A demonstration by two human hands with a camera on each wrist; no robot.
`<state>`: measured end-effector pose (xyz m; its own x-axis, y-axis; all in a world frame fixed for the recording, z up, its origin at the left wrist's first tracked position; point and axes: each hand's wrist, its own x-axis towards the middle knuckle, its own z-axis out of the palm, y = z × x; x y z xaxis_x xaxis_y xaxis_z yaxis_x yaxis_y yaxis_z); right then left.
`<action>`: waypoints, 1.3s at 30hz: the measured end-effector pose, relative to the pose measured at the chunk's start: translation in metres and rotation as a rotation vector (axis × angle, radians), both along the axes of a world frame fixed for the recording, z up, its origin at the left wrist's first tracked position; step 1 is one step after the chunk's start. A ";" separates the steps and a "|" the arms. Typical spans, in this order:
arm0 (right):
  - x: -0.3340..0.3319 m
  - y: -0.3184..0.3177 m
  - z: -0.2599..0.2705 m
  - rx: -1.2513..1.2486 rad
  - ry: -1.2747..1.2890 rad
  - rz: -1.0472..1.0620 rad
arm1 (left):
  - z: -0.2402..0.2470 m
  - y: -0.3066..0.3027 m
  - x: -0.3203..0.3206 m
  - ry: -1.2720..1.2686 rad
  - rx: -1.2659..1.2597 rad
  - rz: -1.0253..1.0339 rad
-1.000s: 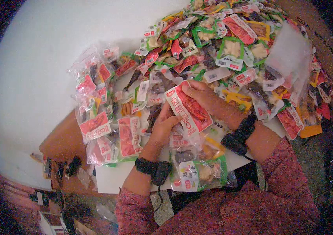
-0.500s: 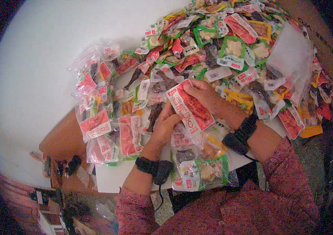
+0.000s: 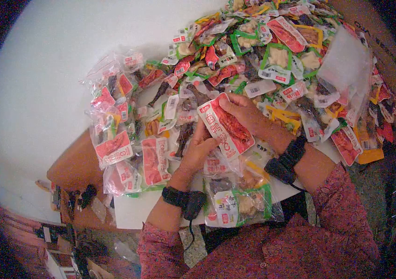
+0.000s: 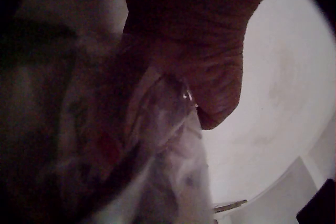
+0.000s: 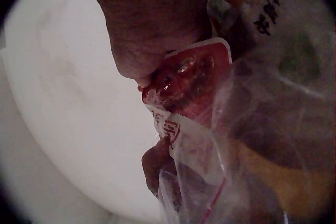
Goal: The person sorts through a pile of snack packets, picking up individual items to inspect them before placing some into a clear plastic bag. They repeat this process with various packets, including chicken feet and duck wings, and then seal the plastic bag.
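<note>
A red and white food packet [image 3: 228,128] is held tilted between both hands in the head view. The right hand [image 3: 249,116] pinches its upper right edge, thumb on the front. Lower down, the left hand [image 3: 199,151] grips the left edge, its thumb over the packet's face. Under the packet hangs a clear plastic bag [image 3: 240,200] with several packets inside; in the left wrist view its film [image 4: 173,145] lies against the left hand [image 4: 184,61]. The right wrist view shows the packet [image 5: 189,82] beside the right hand [image 5: 152,29], with clear film partly over it.
A large heap of mixed packets [image 3: 277,58] covers the table's [image 3: 67,69] far right. Filled clear bags [image 3: 114,149] stand to the left of the hands. Empty-looking clear bags [image 3: 344,58] lie on the heap at the right.
The packet has shifted slightly to the right and tilted a little, with both hands still on it. The heap and the filled bags look the same.
</note>
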<state>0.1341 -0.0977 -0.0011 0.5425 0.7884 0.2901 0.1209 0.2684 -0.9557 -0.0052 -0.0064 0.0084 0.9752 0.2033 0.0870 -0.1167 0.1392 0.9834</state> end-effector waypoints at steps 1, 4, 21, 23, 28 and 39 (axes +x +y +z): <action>0.000 0.000 0.000 -0.006 0.015 0.009 | 0.000 0.000 0.000 -0.001 0.005 0.001; 0.004 0.006 -0.010 -0.008 0.034 -0.011 | 0.002 -0.001 0.000 -0.021 -0.017 -0.010; 0.006 0.004 -0.007 -0.089 -0.035 -0.163 | -0.010 0.005 0.004 -0.038 0.032 -0.112; 0.007 0.004 -0.007 -0.115 -0.075 -0.211 | -0.007 0.004 0.004 -0.023 0.036 -0.119; 0.012 0.009 -0.016 0.015 0.171 -0.100 | -0.008 0.004 0.004 -0.014 0.064 -0.154; 0.016 0.011 -0.022 0.005 0.119 -0.115 | 0.000 0.002 0.002 0.015 0.061 -0.167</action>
